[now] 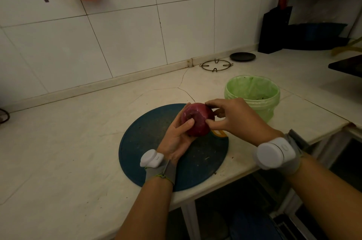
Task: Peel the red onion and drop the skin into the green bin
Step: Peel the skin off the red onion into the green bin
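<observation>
**Both hands on the red onion [195, 120]**

The left hand [176, 138] cups it from beneath, thumb on top; the right hand [235, 116] pinches at its side. The bulb is likely firm and slick, its skin [197, 131] brittle: lift from an end. The green bin [252, 95] sits just beyond the right hand.

The left hand [176, 136] is holding the onion [195, 120] just above the board [148, 142], its fingers curling round the underside and its thumb pressing on the near face. The right hand [233, 116] is pinching the onion's right side with thumb and fingertips. A yellow-edged tool [220, 132] is lying on the board's right part, mostly hidden under the onion. The board is resting on the counter [68, 151]. The bin [252, 95], lined with a green bag, is standing just beyond the board's right edge. A wire ring [215, 65] and a dark dish [242, 57] are lying well behind the board.
</observation>
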Tool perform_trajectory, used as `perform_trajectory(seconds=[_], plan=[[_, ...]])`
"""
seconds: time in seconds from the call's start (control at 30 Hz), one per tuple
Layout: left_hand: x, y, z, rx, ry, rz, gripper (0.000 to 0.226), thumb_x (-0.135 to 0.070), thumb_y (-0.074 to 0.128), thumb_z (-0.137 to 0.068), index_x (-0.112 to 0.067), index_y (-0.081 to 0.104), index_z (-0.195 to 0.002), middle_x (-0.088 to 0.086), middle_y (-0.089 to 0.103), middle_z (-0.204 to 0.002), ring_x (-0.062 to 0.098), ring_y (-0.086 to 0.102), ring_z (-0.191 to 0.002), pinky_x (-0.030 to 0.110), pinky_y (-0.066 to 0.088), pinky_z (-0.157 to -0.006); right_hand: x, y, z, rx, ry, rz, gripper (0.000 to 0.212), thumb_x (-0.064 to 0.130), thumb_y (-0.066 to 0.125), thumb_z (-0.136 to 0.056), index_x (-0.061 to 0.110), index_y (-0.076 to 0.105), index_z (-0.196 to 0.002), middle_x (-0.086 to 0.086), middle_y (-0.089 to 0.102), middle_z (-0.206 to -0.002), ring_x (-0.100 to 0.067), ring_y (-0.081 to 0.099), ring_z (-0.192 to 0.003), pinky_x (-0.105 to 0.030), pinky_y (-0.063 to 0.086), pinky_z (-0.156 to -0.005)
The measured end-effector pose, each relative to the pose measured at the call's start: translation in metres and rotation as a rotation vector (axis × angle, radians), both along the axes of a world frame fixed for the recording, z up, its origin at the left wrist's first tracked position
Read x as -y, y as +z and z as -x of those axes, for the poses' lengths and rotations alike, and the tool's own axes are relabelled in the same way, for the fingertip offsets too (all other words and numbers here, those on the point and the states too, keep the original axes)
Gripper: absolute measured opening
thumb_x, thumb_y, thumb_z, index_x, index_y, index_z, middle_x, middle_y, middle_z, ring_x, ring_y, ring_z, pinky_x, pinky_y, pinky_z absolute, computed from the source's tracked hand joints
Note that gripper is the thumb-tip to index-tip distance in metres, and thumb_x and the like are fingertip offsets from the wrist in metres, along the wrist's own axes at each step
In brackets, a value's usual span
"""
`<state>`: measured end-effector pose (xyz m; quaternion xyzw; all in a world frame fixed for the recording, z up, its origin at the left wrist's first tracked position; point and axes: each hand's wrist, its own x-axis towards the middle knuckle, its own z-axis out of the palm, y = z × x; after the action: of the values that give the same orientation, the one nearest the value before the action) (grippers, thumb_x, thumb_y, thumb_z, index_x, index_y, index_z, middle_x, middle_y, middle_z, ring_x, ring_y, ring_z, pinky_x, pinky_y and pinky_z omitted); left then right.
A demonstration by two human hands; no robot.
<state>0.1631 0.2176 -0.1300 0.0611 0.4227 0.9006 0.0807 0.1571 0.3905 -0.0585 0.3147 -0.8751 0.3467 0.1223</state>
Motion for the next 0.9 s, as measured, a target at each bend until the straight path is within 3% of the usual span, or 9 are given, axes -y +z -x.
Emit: perform_trajectory(seconds=[0.37,0.6,0.73,0.83,0.9], plan=[[0.000,-0.001,0.000,-0.015,-0.006,0.021,0.089,-0.019,0.092,-0.047,-0.022,0.056,-0.127,0.015,0.050,-0.135,0.034,0.053,-0.121,0.045,0.054,-0.083,0.004,-0.002,0.004,-0.105,-0.050,-0.192,0.040,0.021,0.068,-0.075,0.008,0.063,-0.113,-0.011,0.071,-0.092,-0.025,0.066,-0.083,-0.040,0.053,-0.077],[0.000,0.000,0.000,-0.016,0.004,0.019,0.089,-0.020,0.093,-0.046,-0.021,0.056,-0.127,0.012,0.054,-0.131,0.030,0.056,-0.117,0.044,0.054,-0.083,0.005,-0.007,0.012,-0.186,-0.055,-0.300,0.029,0.019,0.060,-0.077,0.005,0.063,-0.102,-0.013,0.068,-0.079,-0.028,0.063,-0.072,-0.041,0.051,-0.069],[-0.001,-0.001,0.000,-0.024,-0.011,0.014,0.089,-0.021,0.093,-0.046,-0.021,0.055,-0.127,0.011,0.054,-0.131,0.031,0.053,-0.120,0.045,0.054,-0.085,-0.001,-0.006,0.011,-0.184,-0.044,-0.203,0.032,0.006,0.058,-0.079,0.010,0.067,-0.110,-0.009,0.072,-0.084,-0.021,0.066,-0.073,-0.033,0.053,-0.072],[0.000,0.000,0.000,-0.025,-0.012,-0.018,0.083,-0.022,0.093,-0.046,-0.023,0.060,-0.122,0.010,0.056,-0.129,0.031,0.055,-0.118,0.046,0.053,-0.086,-0.005,-0.005,0.006,-0.067,-0.089,0.080,0.028,0.007,0.059,-0.084,0.016,0.069,-0.108,0.006,0.069,-0.093,-0.006,0.065,-0.078,-0.009,0.049,-0.073],[0.000,0.000,0.000,-0.022,-0.007,-0.028,0.086,-0.023,0.093,-0.045,-0.023,0.058,-0.124,0.011,0.054,-0.131,0.032,0.054,-0.119,0.048,0.052,-0.088,-0.004,-0.007,0.003,0.057,-0.074,0.275,0.022,0.013,0.065,-0.083,0.019,0.068,-0.104,0.008,0.069,-0.099,-0.004,0.066,-0.085,-0.013,0.052,-0.078]])
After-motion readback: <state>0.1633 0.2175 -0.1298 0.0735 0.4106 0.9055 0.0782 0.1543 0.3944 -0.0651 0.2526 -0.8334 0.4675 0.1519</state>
